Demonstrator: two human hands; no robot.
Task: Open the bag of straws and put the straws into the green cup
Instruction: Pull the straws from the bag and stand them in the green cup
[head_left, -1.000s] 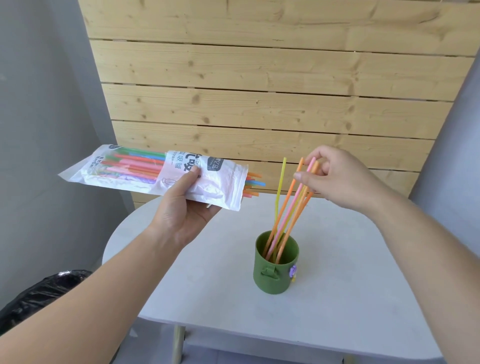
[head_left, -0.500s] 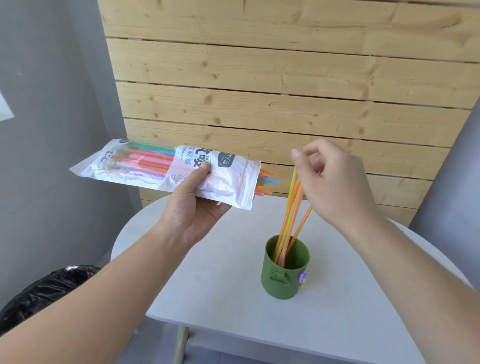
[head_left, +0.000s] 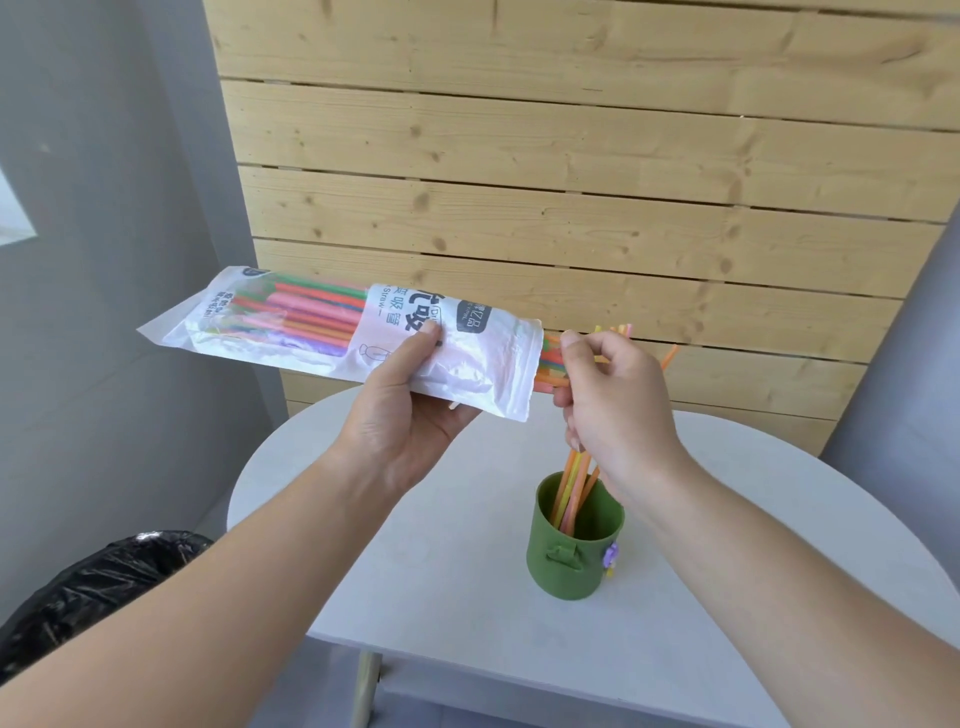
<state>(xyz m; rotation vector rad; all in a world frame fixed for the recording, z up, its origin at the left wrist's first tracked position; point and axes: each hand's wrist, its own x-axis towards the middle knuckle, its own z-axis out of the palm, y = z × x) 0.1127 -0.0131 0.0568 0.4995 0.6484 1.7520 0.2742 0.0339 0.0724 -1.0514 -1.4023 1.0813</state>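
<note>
My left hand (head_left: 400, 410) grips a white plastic bag of coloured straws (head_left: 311, 332) and holds it level above the table, open end to the right. Straw ends (head_left: 548, 371) poke out of that opening. My right hand (head_left: 618, 405) is at the bag's mouth, thumb and fingers curled round those protruding ends. Below it stands the green cup (head_left: 571, 566) on the table, with several orange, yellow and pink straws (head_left: 569, 488) standing in it. Their upper parts are hidden behind my right hand.
The cup stands on a small round white table (head_left: 441, 571). A wooden plank wall (head_left: 519, 182) rises right behind the table. A bin lined with a black bag (head_left: 93, 587) sits on the floor at the lower left.
My right hand let go of the straws standing in the cup and moved left and up to the bag's open end, where it closes on the protruding straw ends. The bag stays level.
</note>
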